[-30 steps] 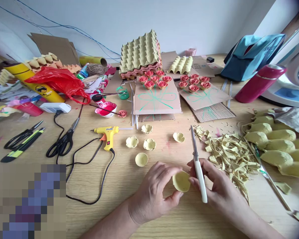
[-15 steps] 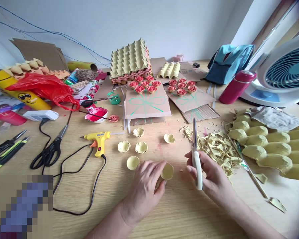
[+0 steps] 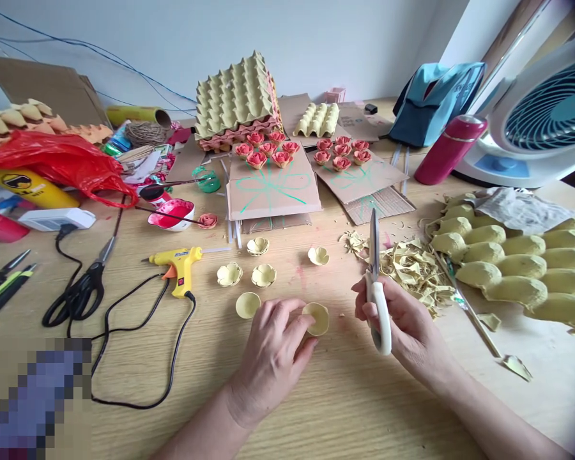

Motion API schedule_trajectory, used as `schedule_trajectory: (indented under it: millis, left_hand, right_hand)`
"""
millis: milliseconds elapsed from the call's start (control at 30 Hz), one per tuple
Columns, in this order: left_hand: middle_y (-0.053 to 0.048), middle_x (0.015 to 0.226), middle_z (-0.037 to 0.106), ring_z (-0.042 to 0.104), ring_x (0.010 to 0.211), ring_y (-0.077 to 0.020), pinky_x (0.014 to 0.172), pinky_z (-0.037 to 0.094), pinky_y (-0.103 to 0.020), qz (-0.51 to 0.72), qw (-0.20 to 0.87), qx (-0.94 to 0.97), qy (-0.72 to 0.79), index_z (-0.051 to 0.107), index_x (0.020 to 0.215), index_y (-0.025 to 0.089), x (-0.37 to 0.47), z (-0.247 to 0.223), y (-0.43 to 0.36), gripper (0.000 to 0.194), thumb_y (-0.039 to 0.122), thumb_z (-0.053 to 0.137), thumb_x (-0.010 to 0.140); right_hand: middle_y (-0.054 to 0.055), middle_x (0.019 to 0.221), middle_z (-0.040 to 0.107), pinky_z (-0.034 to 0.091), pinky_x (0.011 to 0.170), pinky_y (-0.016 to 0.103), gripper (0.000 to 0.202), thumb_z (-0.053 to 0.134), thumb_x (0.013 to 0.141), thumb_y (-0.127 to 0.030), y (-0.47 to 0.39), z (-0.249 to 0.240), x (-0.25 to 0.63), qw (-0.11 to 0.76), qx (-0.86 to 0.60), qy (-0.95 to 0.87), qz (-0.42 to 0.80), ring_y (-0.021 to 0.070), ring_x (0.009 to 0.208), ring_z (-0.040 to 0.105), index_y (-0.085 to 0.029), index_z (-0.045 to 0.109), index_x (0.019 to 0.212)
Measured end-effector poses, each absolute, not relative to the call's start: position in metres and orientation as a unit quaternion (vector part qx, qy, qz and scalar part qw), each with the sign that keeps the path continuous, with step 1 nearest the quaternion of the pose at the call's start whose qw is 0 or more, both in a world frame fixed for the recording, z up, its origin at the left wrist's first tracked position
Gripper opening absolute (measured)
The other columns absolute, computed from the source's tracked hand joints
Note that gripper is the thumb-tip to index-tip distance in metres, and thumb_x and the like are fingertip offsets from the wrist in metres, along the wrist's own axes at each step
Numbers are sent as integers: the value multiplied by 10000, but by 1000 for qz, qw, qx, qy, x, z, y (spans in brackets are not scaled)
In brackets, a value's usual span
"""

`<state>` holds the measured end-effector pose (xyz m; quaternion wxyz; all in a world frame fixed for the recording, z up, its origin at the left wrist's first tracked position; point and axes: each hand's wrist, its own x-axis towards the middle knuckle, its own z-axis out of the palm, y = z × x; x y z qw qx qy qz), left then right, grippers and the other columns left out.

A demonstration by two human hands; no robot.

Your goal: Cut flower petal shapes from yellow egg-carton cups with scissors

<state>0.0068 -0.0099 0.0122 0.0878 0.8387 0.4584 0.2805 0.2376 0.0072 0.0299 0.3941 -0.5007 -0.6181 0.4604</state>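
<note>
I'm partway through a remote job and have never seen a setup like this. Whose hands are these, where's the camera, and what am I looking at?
There is no robot: these are a person's bare hands, seen by a camera worn on their head, looking forward and down. The right hand holds white-handled scissors, blades pointing away. The left hand has its fingers at a plain yellow cup; how firmly, I can't tell. Farther out on the wooden table sit four petal-shaped cups and another round cup. A yellow glue gun lies to the left; yellow scraps and an egg tray lie to the right.
</note>
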Motion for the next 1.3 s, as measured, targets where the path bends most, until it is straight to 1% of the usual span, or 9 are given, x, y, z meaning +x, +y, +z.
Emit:
schedule_trajectory:
  millis: [200, 333, 467, 600, 700, 833, 900, 1067, 1300]
  left_hand:
    - [-66, 1076, 673, 568, 904, -222, 823, 471, -380, 282, 85, 858, 421, 630, 969, 202, 7, 13, -9, 147, 74, 574, 925]
    - [-39, 953, 632, 594, 879, -175, 813, 480, -314, 330, 184, 829, 411, 563, 970, 206, 4, 10, -11, 185, 30, 521, 927]
    - [-23, 940, 593, 584, 855, -150, 777, 476, -270, 388, 279, 772, 418, 534, 976, 222, 0, 11, -12, 193, 37, 529, 920]
    - [-10, 914, 548, 549, 816, -145, 735, 478, -260, 437, 365, 703, 426, 551, 976, 232, -1, 14, -10, 133, 107, 558, 931]
    - [2, 855, 521, 507, 761, -129, 670, 448, -229, 457, 421, 657, 426, 584, 887, 218, -1, 14, -7, 69, 170, 600, 933]
    - [9, 775, 528, 495, 694, -110, 652, 429, -227, 470, 550, 537, 433, 614, 830, 186, -4, 11, -4, 172, 311, 635, 945]
    - [10, 768, 559, 513, 670, -99, 654, 435, -229, 477, 628, 454, 414, 632, 867, 182, -5, 9, -3, 205, 375, 662, 931]
    - [23, 799, 578, 542, 648, -79, 617, 447, -210, 490, 751, 292, 332, 622, 933, 202, -7, 4, -2, 242, 369, 774, 843]
    - [27, 753, 483, 456, 550, -55, 478, 446, -172, 452, 759, 352, 308, 507, 707, 160, -6, 9, -2, 359, 384, 747, 851]
  right_hand:
    - [10, 829, 596, 431, 662, 296, 196, 635, 940, -406, 11, 32, 237, 391, -520, -640, 409, 188, 766, 540, -244, 600, 1044]
    - [20, 875, 633, 430, 696, 292, 76, 624, 910, -255, 16, 29, 238, 345, -526, -695, 348, 188, 798, 564, -238, 568, 958]
    - [-11, 761, 567, 371, 629, 276, 152, 562, 856, -121, 16, 22, 236, 258, -529, -766, 260, 153, 665, 497, -238, 467, 843]
    - [10, 792, 601, 387, 682, 289, 153, 556, 880, -136, 16, 14, 227, 194, -511, -821, 165, 178, 731, 550, -234, 442, 848]
    - [34, 811, 633, 393, 703, 304, 105, 546, 892, -148, 20, 10, 227, 174, -513, -833, 116, 200, 756, 582, -227, 477, 882]
    - [93, 836, 658, 380, 711, 348, 92, 516, 881, -130, 29, 11, 244, 181, -565, -803, 58, 249, 754, 590, -200, 513, 942]
    - [73, 797, 641, 372, 675, 335, 73, 528, 882, -158, 32, 15, 253, 203, -604, -770, 23, 241, 716, 581, -212, 499, 923]
    - [-32, 682, 530, 370, 564, 260, 199, 583, 917, -298, 26, 26, 254, 286, -564, -760, 149, 157, 585, 505, -251, 411, 828]
    - [-25, 731, 526, 377, 674, 291, 193, 505, 991, -261, 13, 31, 238, 212, -463, -826, 240, 159, 666, 491, -233, 422, 819]
